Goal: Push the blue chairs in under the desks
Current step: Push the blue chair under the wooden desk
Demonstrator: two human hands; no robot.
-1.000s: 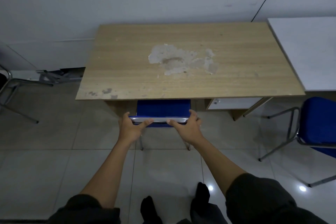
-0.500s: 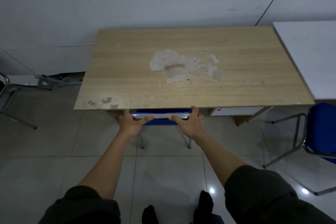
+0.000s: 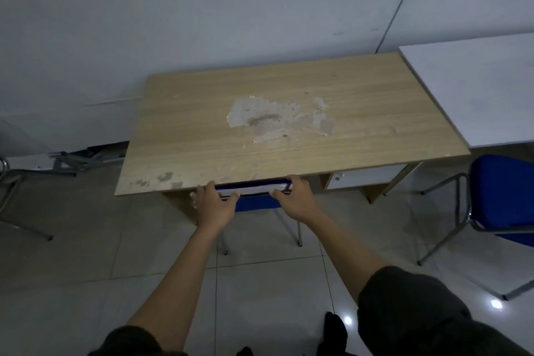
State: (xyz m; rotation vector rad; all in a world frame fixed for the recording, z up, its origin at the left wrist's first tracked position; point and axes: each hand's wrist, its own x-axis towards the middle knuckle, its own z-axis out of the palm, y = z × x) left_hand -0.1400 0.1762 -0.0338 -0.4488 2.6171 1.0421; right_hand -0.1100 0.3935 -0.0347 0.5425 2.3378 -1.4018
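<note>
Both arms reach forward and down to the front edge of the wooden desk [image 3: 289,113]. The left hand [image 3: 215,204] and the right hand [image 3: 294,199] each grip the metal top rail [image 3: 254,190] of a blue chair [image 3: 257,204], fingers curled over the rail and thumbs pointing inward toward each other. The left hand holds the rail's left end; the right hand holds its right end.

The chair sits almost fully beneath the desk. Its backrest lies just below the desk's front edge, so only the rail, a narrow strip of blue padding between the hands and two thin rear legs [image 3: 299,235] on the tiled floor [image 3: 86,254] show. The seat is hidden under the desktop.

The desktop carries a large patch of peeled veneer [image 3: 274,120] near its centre. A white drawer front [image 3: 364,179] shows under the desk's right side.

A second blue chair [image 3: 502,191] with a metal frame stands to the right, near the white desk [image 3: 476,87], its seat out on the open floor. The white desk touches the wooden desk's right edge.
</note>
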